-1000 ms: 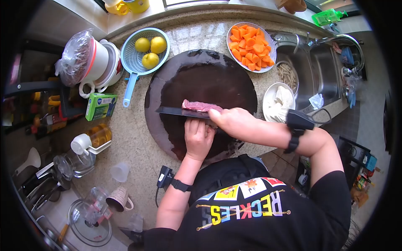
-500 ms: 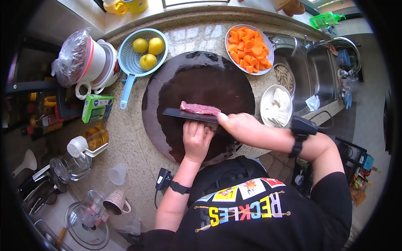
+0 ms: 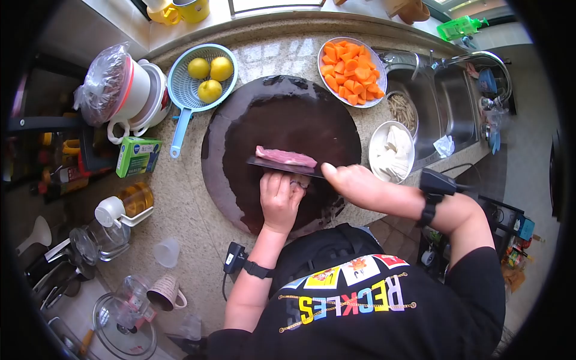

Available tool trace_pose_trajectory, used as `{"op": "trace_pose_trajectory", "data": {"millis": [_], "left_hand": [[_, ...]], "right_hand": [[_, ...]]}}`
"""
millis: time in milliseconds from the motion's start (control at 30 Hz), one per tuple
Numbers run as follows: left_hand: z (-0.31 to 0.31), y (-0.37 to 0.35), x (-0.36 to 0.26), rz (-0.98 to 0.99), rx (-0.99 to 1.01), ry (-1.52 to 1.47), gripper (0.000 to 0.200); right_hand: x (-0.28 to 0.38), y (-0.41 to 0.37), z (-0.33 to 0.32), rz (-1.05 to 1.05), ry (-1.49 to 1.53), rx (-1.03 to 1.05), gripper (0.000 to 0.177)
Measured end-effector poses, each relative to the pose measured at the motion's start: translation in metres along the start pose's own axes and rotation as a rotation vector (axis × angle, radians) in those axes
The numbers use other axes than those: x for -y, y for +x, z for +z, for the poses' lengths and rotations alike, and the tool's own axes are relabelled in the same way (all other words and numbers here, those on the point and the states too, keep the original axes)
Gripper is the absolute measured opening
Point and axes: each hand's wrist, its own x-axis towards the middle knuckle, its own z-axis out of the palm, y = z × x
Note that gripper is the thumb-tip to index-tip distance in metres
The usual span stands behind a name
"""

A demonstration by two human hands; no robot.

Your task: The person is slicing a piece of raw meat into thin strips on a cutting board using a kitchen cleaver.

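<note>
My right hand (image 3: 343,179) is closed round the handle of a kitchen knife (image 3: 282,166), whose dark blade lies across the middle of a round dark cutting board (image 3: 312,120). Along the far side of the blade rests a strip of raw pink meat (image 3: 285,156). On the near side, my left hand (image 3: 279,201) presses a second piece of meat (image 3: 299,180) to the board, its fingers bent and close to the blade. That piece is mostly hidden under the fingers.
Beyond the board stand a blue colander (image 3: 180,90) with lemons and a plate of carrot chunks (image 3: 380,66). At right, a bowl of white pieces (image 3: 391,150) sits beside the sink (image 3: 456,114). A green box (image 3: 138,157), a mug (image 3: 166,292) and a glass lid (image 3: 125,336) are at left.
The knife and my right hand have shifted a little to the right, drawing the blade along the meat. My left hand stays nearly in place.
</note>
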Motion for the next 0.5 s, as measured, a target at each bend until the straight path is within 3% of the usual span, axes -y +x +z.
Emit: {"op": "trace_pose_trajectory", "data": {"millis": [67,100,200,400,500], "left_hand": [[0.000,0.002,0.003,0.003,0.002,0.009,0.034],[-0.003,0.000,0.000,0.014,0.014,0.013,0.034],[0.000,0.001,-0.001,0.028,0.017,0.038,0.034],[-0.002,0.000,0.002,-0.018,-0.013,0.040,0.035],[0.000,-0.001,0.002,-0.004,0.000,0.016,0.036]], "right_hand": [[0.008,0.019,-0.006,-0.011,0.016,-0.001,0.025],[0.016,0.042,-0.001,-0.112,0.057,-0.082,0.026],[0.015,0.035,0.002,-0.099,0.081,-0.093,0.025],[-0.007,-0.024,-0.010,0.050,-0.002,0.103,0.023],[0.000,0.001,0.001,0.001,0.000,-0.023,0.023]]}}
